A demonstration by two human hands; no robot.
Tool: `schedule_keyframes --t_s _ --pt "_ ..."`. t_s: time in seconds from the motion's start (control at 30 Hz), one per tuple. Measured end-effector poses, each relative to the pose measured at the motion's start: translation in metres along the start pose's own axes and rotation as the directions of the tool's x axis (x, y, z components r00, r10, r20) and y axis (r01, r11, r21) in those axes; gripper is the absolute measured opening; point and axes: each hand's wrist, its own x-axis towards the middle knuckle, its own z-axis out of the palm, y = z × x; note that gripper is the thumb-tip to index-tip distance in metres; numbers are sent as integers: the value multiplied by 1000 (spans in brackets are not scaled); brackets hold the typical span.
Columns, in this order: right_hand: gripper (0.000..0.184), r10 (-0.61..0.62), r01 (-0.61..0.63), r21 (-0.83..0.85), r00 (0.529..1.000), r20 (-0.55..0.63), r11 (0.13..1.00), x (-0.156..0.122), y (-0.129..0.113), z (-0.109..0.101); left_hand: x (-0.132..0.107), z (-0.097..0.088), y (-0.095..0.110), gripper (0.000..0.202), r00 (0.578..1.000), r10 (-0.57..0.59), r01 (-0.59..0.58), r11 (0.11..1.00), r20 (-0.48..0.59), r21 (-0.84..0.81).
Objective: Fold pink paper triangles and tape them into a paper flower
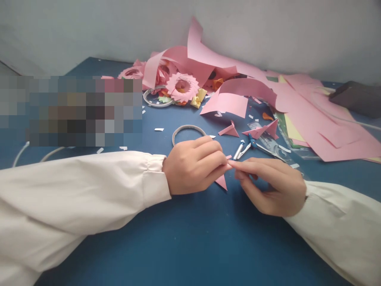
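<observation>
Pinched between both hands is a small folded piece of pink paper, its pointed end showing below my left fingers. My left hand is closed over most of the piece and hides it. The fingertips of my right hand press at its right end, thumb and forefinger together. Just beyond my hands lies a drawing compass with blue fittings. Two folded pink paper pieces, one a small triangle and one longer, rest behind it. A roll of tape sits behind my left hand, partly covered by it.
Pink paper rings and curled pink sheets are heaped at the back against the wall. Flat pink sheets spread on the right, near a dark object. White paper scraps dot the blue table. The left back is blurred out.
</observation>
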Motion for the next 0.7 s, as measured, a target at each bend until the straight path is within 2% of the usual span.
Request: schedule_keyframes --t_s 0.1,0.23,0.33,0.47,0.6,0.7 --pt "31 -60 60 -29 998 -6 998 -1 3 0 0 0 1 20 999 -46 46 999 -24 4" --pt "38 -94 94 -10 995 25 995 1 3 -1 -1 0 1 17 999 -29 30 998 -34 54" --pt "44 -45 41 54 997 68 998 1 -1 -2 -1 -1 1 11 997 -43 46 998 -66 48" --pt "54 60 -86 145 984 170 986 -2 -8 -3 -1 1 2 8 985 -133 135 991 -114 9" --pt "55 54 -104 201 969 240 974 -4 -8 -1 -1 2 1 8 981 -138 139 990 -134 1" --pt "43 -14 -52 182 940 342 982 -4 -7 0 -2 1 2 10 990 -97 97 995 -107 -2"
